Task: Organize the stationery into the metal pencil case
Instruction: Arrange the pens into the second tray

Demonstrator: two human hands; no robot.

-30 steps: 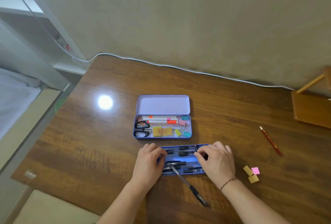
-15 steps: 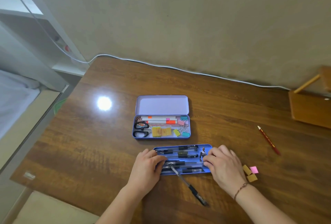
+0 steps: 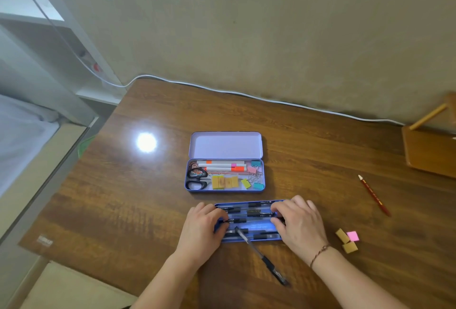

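Observation:
The purple metal pencil case (image 3: 186,180) lies open mid-table, its lid (image 3: 225,144) flat behind it. Inside it are scissors (image 3: 196,179), markers (image 3: 223,165), yellow erasers (image 3: 225,182) and binder clips (image 3: 256,175). In front lies a blue inner tray (image 3: 256,226) holding several black pens. My left hand (image 3: 199,229) curls over the tray's left end and pinches a black pen there. My right hand (image 3: 299,224) covers the right end, its fingers curled onto a black pen. One black pen (image 3: 261,257) leans out over the tray's front edge.
A red pencil (image 3: 375,196) lies on the table to the right. Two tan erasers (image 3: 345,240) and a pink one (image 3: 352,236) sit near my right wrist. A wooden stand (image 3: 429,153) is at the far right, and a white cable (image 3: 246,95) runs along the wall.
My right hand slid right along the tray, then came back left over its right end. My left hand stayed at the left end.

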